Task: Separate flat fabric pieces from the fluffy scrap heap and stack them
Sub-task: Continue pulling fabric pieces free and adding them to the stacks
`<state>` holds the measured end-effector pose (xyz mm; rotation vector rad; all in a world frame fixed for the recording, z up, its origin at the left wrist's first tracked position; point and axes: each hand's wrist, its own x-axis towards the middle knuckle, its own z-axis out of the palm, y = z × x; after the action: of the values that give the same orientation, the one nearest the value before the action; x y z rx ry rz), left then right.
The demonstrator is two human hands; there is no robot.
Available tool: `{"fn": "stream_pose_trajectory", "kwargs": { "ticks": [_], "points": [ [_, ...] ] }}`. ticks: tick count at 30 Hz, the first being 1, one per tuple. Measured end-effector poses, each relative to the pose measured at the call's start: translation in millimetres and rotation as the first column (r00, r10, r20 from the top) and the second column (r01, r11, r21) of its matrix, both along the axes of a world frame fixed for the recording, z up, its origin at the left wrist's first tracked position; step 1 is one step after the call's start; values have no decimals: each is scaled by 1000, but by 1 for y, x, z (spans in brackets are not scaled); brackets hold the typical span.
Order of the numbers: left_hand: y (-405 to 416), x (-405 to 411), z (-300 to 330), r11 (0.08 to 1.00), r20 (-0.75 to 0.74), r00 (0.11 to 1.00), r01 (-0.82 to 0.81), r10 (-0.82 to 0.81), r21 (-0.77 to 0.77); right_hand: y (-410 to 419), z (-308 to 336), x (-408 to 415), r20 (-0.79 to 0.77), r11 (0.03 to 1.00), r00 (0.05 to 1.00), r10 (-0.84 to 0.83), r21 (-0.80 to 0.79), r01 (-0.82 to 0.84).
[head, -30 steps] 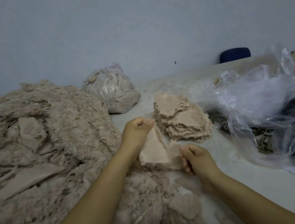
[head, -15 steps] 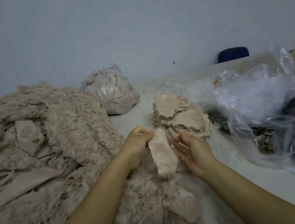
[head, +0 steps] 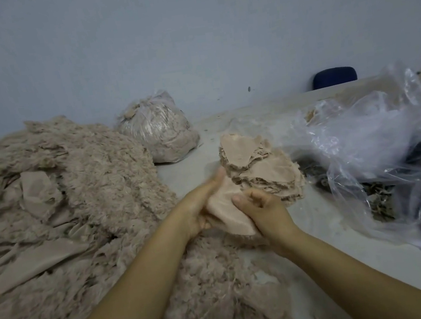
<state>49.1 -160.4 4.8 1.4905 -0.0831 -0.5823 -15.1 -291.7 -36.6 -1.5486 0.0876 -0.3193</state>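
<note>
From the head view no brand, label or legible writing shows on anything in sight. A flat pink-beige fabric piece (head: 227,211) sits between the two hands, just in front of the stack (head: 259,168) of flat pieces and touching its near edge. The left hand (head: 199,204) lies along the piece's left side, fingers stretched forward and somewhat blurred, their tips reaching the stack's lower left corner; the thumb cannot be made out, so whether this hand clasps the piece or only presses against it cannot be told. The right hand (head: 262,208) is on the piece's right side with its fingers curled over the cloth, holding it, the thumb pointing left across the top of the fabric. The piece's lower corner hangs down between the wrists, over the near part of the heap (head: 70,206) of fluffy scraps, which spreads across the left of the table (head: 334,258) and has several flat pieces lying in it. Behind the stack stands a tied clear bag (head: 159,131) stuffed with scraps. To the right lies loose clear plastic (head: 363,138) over dark material. A blue chair back (head: 334,77) shows at the wall (head: 134,48).
</note>
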Motion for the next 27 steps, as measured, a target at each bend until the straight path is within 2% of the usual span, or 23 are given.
{"fn": "stream_pose_trajectory", "kwargs": {
  "ticks": [2,4,6,7,10,11,12,13,14,15,16,17,19,21,22,23,25,27],
  "points": [
    [-9,2,-7,996,190,980,-64,51,63,-7,0,4,14,991,994,-107,-73,108],
    [-18,6,-14,972,405,911,-160,79,170,-19,-4,7,15,958,974,-228,-177,227],
    [-24,11,-22,888,606,793,-230,-67,399,-31,-11,9,1,920,954,-300,-265,290],
    [-27,12,-26,835,642,751,-251,-151,490,-36,-16,9,-19,903,947,-319,-310,298],
    [-24,15,-34,792,544,810,-177,-220,584,-45,-23,7,-182,865,939,-292,-468,178],
    [-19,15,-34,793,519,821,-145,-238,592,-47,-25,6,-225,815,924,-308,-563,135],
    [-14,14,-32,787,522,804,-116,-284,606,-47,-25,3,-205,750,916,-345,-647,137],
    [-9,12,-28,798,532,786,-84,-315,596,-45,-24,-1,-113,703,925,-363,-685,192],
    [-2,8,-23,823,556,756,-42,-345,567,-40,-20,-7,-1,709,946,-323,-663,241],
    [6,2,-18,850,572,732,19,-371,527,-33,-16,-14,77,779,976,-205,-591,210],
    [16,-5,-14,873,578,718,86,-389,481,-24,-12,-23,113,850,993,-23,-520,79],
    [25,-11,-11,883,583,701,144,-410,447,-15,-11,-32,113,865,975,190,-489,-112],
    [46,-26,-5,851,552,669,253,-498,461,2,-14,-49,53,738,867,496,-552,-389],
    [65,-38,-9,786,484,649,314,-587,533,10,-24,-55,28,625,801,598,-642,-445],
    [72,-42,-15,751,455,644,302,-615,587,11,-28,-54,31,615,805,592,-663,-427],
    [79,-44,-22,715,444,627,273,-640,644,12,-31,-53,42,646,831,554,-652,-397],
    [89,-46,-36,644,463,568,163,-681,747,9,-31,-49,73,787,914,399,-539,-301],
    [95,-46,-44,616,500,559,25,-661,787,1,-30,-45,117,909,961,250,-370,-191]
  ]
}}
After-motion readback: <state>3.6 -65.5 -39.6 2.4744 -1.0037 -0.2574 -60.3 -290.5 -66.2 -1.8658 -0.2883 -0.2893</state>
